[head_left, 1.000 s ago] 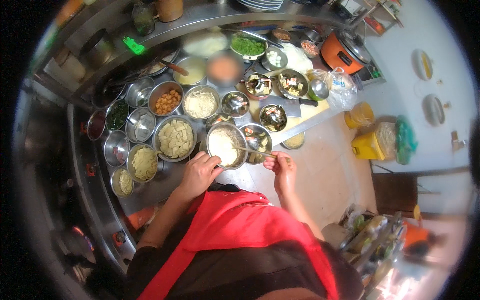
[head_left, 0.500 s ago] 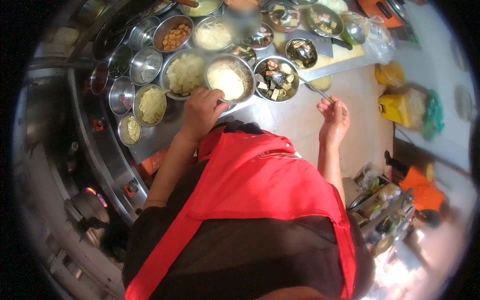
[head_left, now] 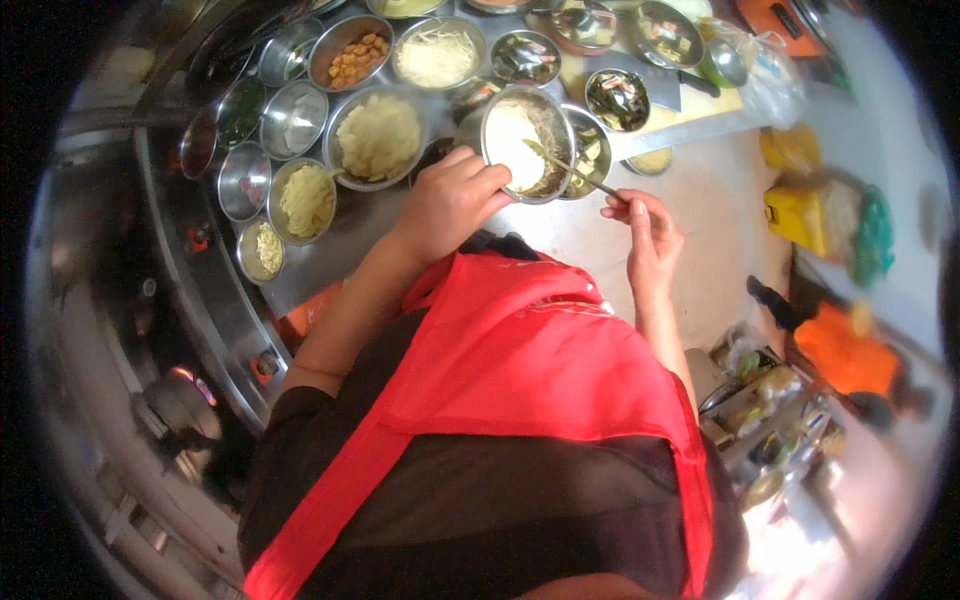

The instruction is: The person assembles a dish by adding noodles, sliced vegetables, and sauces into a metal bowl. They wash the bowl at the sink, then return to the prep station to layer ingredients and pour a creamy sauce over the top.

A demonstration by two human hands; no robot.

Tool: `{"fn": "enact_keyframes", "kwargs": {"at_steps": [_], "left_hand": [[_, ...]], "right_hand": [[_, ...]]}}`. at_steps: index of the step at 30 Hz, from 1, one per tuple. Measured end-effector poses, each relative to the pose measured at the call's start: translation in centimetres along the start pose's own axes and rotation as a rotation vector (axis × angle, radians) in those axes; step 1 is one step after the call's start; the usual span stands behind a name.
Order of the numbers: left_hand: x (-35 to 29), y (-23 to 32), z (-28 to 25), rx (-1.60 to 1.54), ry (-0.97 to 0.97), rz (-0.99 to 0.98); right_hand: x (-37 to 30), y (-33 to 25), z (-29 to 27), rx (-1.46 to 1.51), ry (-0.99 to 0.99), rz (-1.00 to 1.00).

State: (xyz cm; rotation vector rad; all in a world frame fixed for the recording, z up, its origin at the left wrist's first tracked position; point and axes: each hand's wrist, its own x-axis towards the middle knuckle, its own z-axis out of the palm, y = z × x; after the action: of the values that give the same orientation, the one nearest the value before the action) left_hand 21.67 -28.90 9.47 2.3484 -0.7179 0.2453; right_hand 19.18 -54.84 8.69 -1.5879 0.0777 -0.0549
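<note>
My left hand (head_left: 455,197) grips the near rim of a steel bowl (head_left: 552,118) that holds a pale, creamy white food (head_left: 512,145). The bowl is raised and partly covers another steel bowl of dark pieces and pale cubes (head_left: 594,148). From the right, my right hand (head_left: 652,240) pinches the end of a thin-handled metal spoon (head_left: 588,178). The spoon's head is inside the raised bowl, at the edge of the white food.
Left of my hands stand bowls of pale sliced food (head_left: 378,137), shredded food (head_left: 304,202) and orange-brown chunks (head_left: 352,66). Bean sprouts (head_left: 437,53) are farther back. A knife (head_left: 697,84) lies on the cutting board (head_left: 722,106). A burner flame (head_left: 190,380) shows at lower left.
My left hand has carried the bowl of white food rightward, partly over the mixed bowl. The spoon's head has moved from the mixed bowl's edge into the raised bowl.
</note>
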Motion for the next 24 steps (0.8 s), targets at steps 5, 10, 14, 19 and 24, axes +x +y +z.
{"fn": "enact_keyframes", "kwargs": {"at_steps": [5,10,14,19,24], "left_hand": [[1.5,-0.2,0.5,-0.063,-0.027,0.039],[2.5,-0.8,2.7,-0.169,-0.013,0.032],[4.2,-0.9,3.8,-0.138,-0.030,0.009],[5.9,-0.3,5.7,-0.057,-0.006,-0.088],[7.2,1.8,8.5,0.005,0.058,-0.231]], "right_hand": [[0.4,1.4,-0.7,0.224,0.243,0.267],[1.2,2.1,-3.5,0.433,0.409,0.340],[4.2,2.0,-6.4,0.451,0.454,0.251],[9.3,2.9,-8.3,-0.083,0.363,-0.083],[12.6,1.0,-10.6,0.151,0.068,-0.068]]}}
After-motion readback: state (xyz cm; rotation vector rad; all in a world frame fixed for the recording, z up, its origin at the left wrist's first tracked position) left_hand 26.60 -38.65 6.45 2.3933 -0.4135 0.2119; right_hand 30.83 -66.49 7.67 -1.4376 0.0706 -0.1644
